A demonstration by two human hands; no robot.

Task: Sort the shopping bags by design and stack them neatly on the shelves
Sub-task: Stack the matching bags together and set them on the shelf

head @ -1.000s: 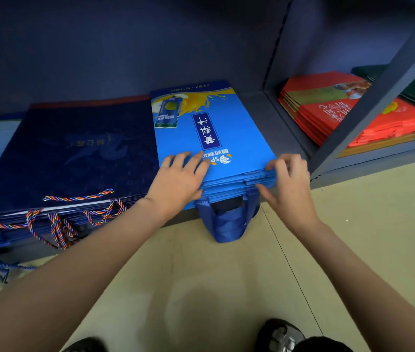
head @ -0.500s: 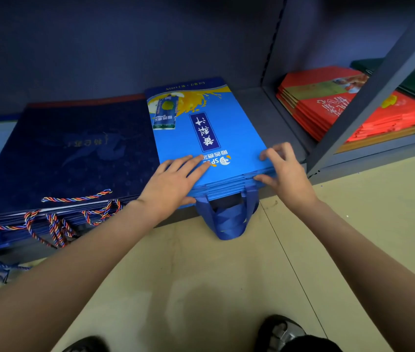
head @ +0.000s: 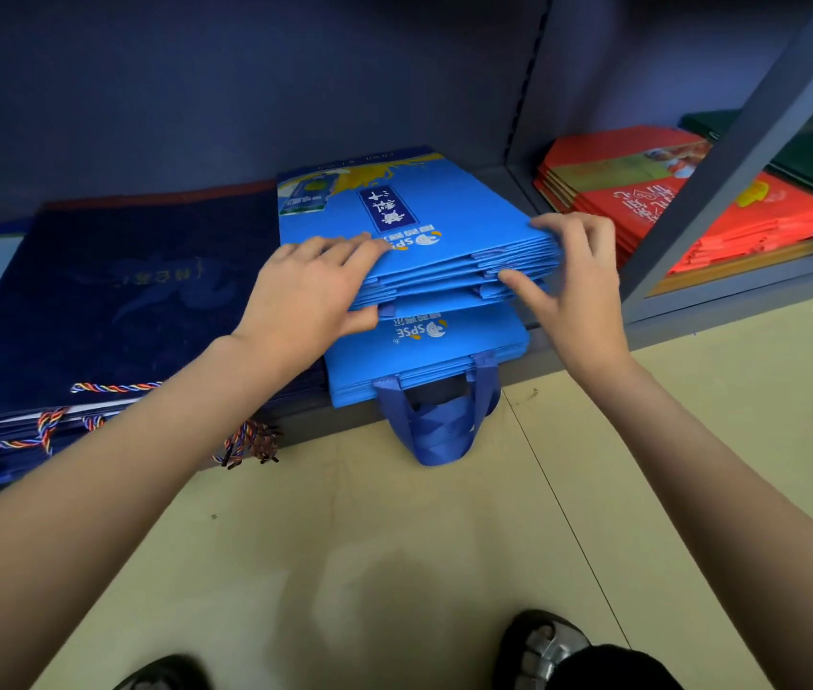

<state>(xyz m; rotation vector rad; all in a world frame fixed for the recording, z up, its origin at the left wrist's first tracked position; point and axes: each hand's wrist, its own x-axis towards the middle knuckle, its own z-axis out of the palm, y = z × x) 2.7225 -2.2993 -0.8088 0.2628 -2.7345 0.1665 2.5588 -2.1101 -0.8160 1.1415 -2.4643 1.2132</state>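
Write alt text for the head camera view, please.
Two bare hands, left hand and right hand, lift the upper bright blue bags off the lower blue bags on a low shelf, between navy bags and red bags.

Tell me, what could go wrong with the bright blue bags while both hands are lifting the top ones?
1. The left hand and right hand pinch only the front edge of the lifted blue bags; their far end looks unsupported, so some might slide out and fan apart.
2. The lower blue bags already jut past the shelf edge, handles dangling toward the floor; a nudge might tip them off.
3. Sideways drift could mix them with the navy bags.
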